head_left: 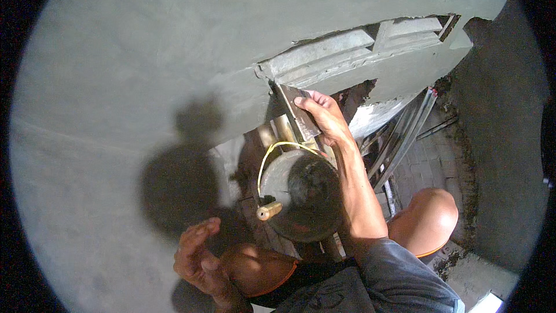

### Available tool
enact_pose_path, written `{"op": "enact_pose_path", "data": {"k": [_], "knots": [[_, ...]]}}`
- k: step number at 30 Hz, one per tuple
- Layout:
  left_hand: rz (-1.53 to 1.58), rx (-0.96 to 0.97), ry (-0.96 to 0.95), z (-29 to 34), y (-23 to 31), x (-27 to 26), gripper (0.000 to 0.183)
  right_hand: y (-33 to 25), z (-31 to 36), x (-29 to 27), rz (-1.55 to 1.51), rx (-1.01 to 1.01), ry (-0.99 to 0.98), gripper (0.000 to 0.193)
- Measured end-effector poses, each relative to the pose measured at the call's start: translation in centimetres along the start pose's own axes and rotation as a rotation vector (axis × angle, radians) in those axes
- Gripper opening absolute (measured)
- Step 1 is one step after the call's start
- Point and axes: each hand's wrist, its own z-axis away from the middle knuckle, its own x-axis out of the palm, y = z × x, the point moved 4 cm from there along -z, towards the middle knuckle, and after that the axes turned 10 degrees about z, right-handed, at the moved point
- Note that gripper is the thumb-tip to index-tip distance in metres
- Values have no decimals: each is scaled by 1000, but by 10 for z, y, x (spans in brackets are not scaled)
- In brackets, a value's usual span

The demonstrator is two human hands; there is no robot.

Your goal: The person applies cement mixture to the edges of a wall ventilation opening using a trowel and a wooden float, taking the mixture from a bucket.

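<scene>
One plastered wall (127, 69): smooth and grey, filling the upper left.
Slotted opening (324, 52): runs along the wall's lower right edge, with pale strips set inside it.
Long bars (405, 139): lean in a bundle right of the right forearm.
Bucket (279, 181): stands mouth up between the knees; grey residue coats its inner left side, while the right lies in dark shadow, so how full it is cannot be told.
Right hand (327, 117): pinches a flat plate, thumb on the near face, fingers behind.
Left hand (200, 259): holds nothing, near the left knee (252, 268); fingers together and slightly bent, thumb apart.
Dark plate (296, 110): tilted above the bucket's upper rim, top end near the opening's lower left corner; contact unclear.
Yellow bail (260, 169): arches around the bucket's upper left rim.
Cream grip (269, 211): on the bail, at the left rim.
</scene>
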Motion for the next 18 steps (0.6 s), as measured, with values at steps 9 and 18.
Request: {"op": "enact_pose_path", "data": {"k": [9, 18], "knots": [[-118, 9, 28, 7, -6, -7, 61, -26, 6, 9, -176, -75, -146, 24], [33, 66, 94, 0, -16, -10, 59, 65, 62, 86, -546, -139, 493, 48]]}}
